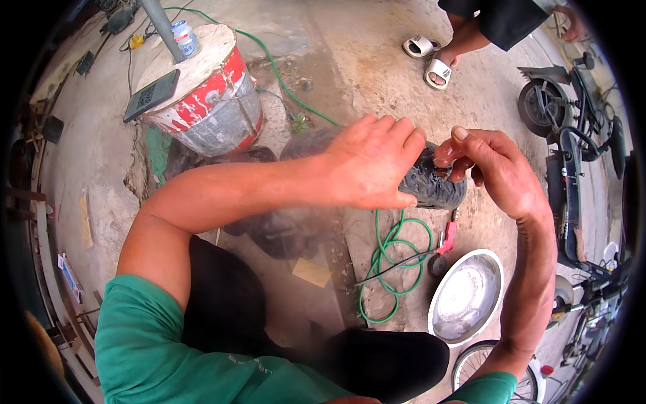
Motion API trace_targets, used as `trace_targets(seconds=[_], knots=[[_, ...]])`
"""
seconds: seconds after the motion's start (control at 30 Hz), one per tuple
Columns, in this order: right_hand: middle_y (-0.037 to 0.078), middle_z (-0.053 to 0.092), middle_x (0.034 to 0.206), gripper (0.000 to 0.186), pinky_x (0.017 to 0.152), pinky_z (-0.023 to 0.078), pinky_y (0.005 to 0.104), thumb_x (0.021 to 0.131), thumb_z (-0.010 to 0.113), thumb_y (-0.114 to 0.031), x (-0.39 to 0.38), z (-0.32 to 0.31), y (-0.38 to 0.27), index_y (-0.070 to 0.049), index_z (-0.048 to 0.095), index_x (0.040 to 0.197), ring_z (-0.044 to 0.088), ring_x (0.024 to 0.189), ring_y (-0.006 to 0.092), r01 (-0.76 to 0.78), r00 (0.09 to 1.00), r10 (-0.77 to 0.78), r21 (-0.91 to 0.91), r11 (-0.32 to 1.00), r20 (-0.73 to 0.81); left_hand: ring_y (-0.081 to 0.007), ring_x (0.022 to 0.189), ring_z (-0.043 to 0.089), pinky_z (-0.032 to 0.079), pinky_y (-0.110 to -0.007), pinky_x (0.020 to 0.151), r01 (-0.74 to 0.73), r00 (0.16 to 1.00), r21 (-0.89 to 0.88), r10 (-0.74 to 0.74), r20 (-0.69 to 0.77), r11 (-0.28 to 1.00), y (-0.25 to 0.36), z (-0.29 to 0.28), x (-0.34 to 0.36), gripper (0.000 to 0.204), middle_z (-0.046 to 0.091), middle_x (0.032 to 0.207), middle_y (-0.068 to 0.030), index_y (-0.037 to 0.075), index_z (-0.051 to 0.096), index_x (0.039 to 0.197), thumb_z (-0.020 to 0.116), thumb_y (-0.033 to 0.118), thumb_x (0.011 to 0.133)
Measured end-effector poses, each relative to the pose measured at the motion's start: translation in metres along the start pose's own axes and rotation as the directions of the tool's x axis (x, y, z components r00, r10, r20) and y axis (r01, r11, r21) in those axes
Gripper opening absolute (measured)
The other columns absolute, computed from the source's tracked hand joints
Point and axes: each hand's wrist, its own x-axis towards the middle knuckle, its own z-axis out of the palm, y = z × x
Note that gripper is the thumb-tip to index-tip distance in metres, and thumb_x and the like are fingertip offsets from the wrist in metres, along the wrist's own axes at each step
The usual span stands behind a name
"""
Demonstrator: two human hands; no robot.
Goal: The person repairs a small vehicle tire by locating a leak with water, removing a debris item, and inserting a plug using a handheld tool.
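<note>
Across the middle lies a black, rounded, tyre-like thing (pixel 441 190) with a ridged surface. My left hand (pixel 373 163) is laid over its top, fingers curled round the far side and thumb along the near side. At its right end my right hand (pixel 496 163) has its fingers bent and drawn together against the surface. Whatever those fingertips hold, if anything, is too small to name. My left forearm hides part of the dark, blurred bulk (pixel 289 229) behind it.
A red-and-grey drum (pixel 225 104) carries a phone (pixel 151 95) and a bottle (pixel 186 39). Below my hands are a coiled green hose (pixel 387 259), a red-handled air gun (pixel 447 236) and a white basin (pixel 468 296). A person in sandals (pixel 437 73) stands beyond; a scooter (pixel 572 148) is at right.
</note>
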Motion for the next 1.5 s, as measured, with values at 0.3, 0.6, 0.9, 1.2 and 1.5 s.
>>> trace_targets(seconds=[0.3,0.6,0.9,1.2,1.5], knots=[[0.006,0.079,0.098,0.053,0.069,0.043,0.0277,0.113,0.050,-0.046,-0.007,-0.002,0.005,-0.002,0.080,0.107,0.066,0.080,0.0114,-0.028,0.992,0.033,0.041,0.999,-0.121,-0.0353,0.109,0.064,0.051,-0.048,0.092,-0.013,0.999,-0.032,0.012,-0.042,0.999,-0.006,0.001,-0.002,0.088,0.061,0.116,-0.0153,-0.002,0.057,0.134,0.092,0.044,0.068],[0.011,0.074,0.131,0.052,0.104,0.051,0.0366,0.099,0.077,-0.025,-0.039,-0.004,0.076,0.000,0.063,0.143,0.065,0.118,0.0178,-0.002,0.974,0.059,0.251,0.968,-0.219,-0.0365,0.110,0.064,0.052,-0.048,0.094,-0.032,0.997,-0.040,0.029,-0.073,0.999,-0.003,-0.001,-0.003,0.088,0.061,0.118,-0.0162,-0.002,0.057,0.135,0.093,0.041,0.067],[0.022,0.053,0.155,0.124,0.120,0.044,0.0501,0.054,0.103,-0.019,-0.018,0.055,0.139,-0.007,0.043,0.162,0.051,0.145,0.0415,0.152,0.847,-0.354,-0.458,0.876,-0.396,-0.0387,0.110,0.065,0.054,-0.051,0.096,-0.022,0.998,-0.033,0.021,-0.053,0.999,0.006,-0.001,0.002,0.087,0.062,0.118,-0.0159,0.001,0.057,0.136,0.094,0.041,0.068],[0.021,0.057,0.150,0.117,0.117,0.047,0.0508,0.054,0.104,-0.026,-0.025,0.063,0.167,-0.007,0.049,0.156,0.055,0.140,0.0421,0.157,0.799,-0.338,-0.370,0.916,-0.498,-0.0410,0.127,0.060,0.048,-0.050,0.109,-0.015,0.981,-0.234,0.060,0.185,0.972,-0.011,-0.024,0.006,0.106,0.060,0.139,-0.0199,0.003,0.049,0.153,0.097,0.038,0.066],[0.021,0.053,0.153,0.116,0.122,0.044,0.0457,0.061,0.100,-0.024,-0.059,0.053,0.246,-0.003,0.043,0.160,0.054,0.143,0.0372,0.193,0.739,-0.185,-0.061,0.979,-0.647,-0.0265,0.156,0.039,0.031,-0.040,0.129,0.460,0.875,-0.692,-0.149,0.462,0.557,-0.111,0.016,-0.047,0.133,0.043,0.166,-0.0157,0.004,0.025,0.170,0.101,0.022,0.063]])
